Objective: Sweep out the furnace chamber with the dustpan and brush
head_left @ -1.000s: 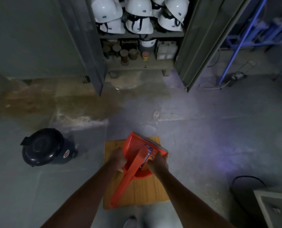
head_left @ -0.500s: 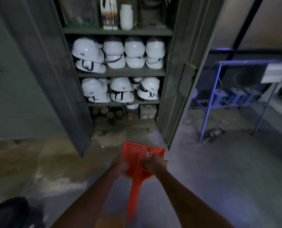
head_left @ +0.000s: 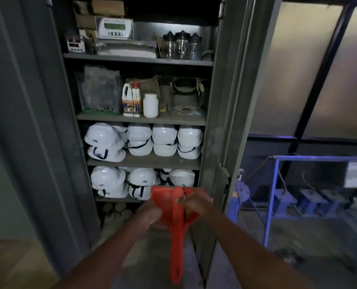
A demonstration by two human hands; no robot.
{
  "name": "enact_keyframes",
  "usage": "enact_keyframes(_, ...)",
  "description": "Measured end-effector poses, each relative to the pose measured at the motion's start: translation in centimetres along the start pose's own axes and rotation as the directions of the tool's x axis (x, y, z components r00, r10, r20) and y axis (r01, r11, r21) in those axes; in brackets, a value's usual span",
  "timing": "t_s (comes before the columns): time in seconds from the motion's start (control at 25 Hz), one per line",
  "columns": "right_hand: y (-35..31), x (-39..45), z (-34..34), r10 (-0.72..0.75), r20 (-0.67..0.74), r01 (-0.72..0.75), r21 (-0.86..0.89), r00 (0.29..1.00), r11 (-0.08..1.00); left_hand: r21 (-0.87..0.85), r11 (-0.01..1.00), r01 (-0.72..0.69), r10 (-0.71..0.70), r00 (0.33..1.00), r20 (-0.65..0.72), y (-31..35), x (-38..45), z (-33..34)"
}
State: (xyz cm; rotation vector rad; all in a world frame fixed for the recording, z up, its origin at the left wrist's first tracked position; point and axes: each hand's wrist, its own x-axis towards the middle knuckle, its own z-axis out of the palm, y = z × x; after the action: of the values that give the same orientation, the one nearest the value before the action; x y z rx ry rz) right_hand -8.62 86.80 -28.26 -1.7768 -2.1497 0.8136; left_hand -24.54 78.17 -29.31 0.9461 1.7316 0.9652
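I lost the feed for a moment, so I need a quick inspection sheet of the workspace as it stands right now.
Surface: grey concrete floor, dim and stained.
Job's things: orange dustpan held in front of the cabinet, handle pointing down; a brush seems clipped along it, unclear. No furnace chamber in view.
Clutter: nothing seen loose on the floor.
Hands: left hand and right hand both grip the dustpan.
Cables: cables hang around the blue metal frame.
Surroundings: open metal cabinet with white hard hats on two shelves, white bottle, jars, a metering device.
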Motion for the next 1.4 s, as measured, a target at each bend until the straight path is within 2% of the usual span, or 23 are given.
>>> enact_keyframes(0.08, -1.9, 5.3, -3.7, -0.060, -0.025, 0.061, 0.048, 0.998, 0.997, -0.051, 0.999, 0.001, 0.001, 0.999, 0.038, 5.1, 4.0, -0.3)
enact_keyframes(0.2, -5.5, 12.4, -8.8, -0.066, -0.075, 0.066, 0.000, 0.995, 0.998, -0.053, 0.998, -0.042, 0.046, 0.995, 0.089, 12.2, 10.1, -2.1)
enact_keyframes(0.44, -13.0, 26.2, -17.3, -0.116, -0.171, 0.124, 0.037, 0.979, 0.992, -0.032, 0.983, -0.179, 0.181, 0.981, 0.068, 25.3, 22.9, -6.3)
enact_keyframes(0.52, -15.1, 30.6, -19.4, -0.114, -0.209, 0.135, 0.090, 0.971, 0.987, -0.077, 0.981, -0.176, 0.184, 0.978, 0.103, 28.9, 26.7, -7.1)
enact_keyframes(0.64, -17.2, 36.7, -22.0, -0.066, -0.302, 0.089, 0.062, 0.951, 0.994, -0.190, 0.970, -0.155, 0.172, 0.982, 0.076, 33.4, 31.1, -7.7)
enact_keyframes(0.8, -18.9, 44.2, -24.0, -0.015, -0.306, 0.052, 0.115, 0.952, 0.992, -0.343, 0.923, -0.175, 0.228, 0.966, 0.122, 36.9, 37.3, -7.1)
enact_keyframes(0.88, -19.3, 47.7, -24.9, -0.034, -0.308, 0.076, 0.126, 0.951, 0.989, -0.404, 0.893, -0.196, 0.247, 0.966, 0.078, 38.3, 40.2, -6.8)
enact_keyframes(0.96, -19.4, 50.9, -25.8, -0.054, -0.286, 0.095, 0.132, 0.957, 0.987, -0.409, 0.884, -0.225, 0.250, 0.968, 0.009, 39.4, 43.4, -6.6)
enact_keyframes(1.12, -19.2, 57.3, -26.9, -0.073, -0.227, 0.112, 0.164, 0.971, 0.980, -0.441, 0.869, -0.224, 0.278, 0.959, 0.060, 40.8, 49.8, -5.5)
enact_keyframes(1.24, -18.8, 61.3, -26.4, -0.161, -0.209, 0.188, 0.119, 0.965, 0.975, -0.518, 0.830, -0.206, 0.220, 0.975, -0.036, 41.8, 53.3, -3.4)
enact_keyframes(1.36, -18.3, 64.6, -26.0, -0.184, -0.210, 0.212, 0.124, 0.960, 0.969, -0.696, 0.706, -0.128, 0.092, 0.992, -0.088, 42.7, 56.6, -1.5)
enact_keyframes(1.4, -18.2, 65.4, -25.8, -0.180, -0.200, 0.209, 0.137, 0.963, 0.968, -0.711, 0.693, -0.121, 0.067, 0.992, -0.104, 42.9, 57.5, -1.1)
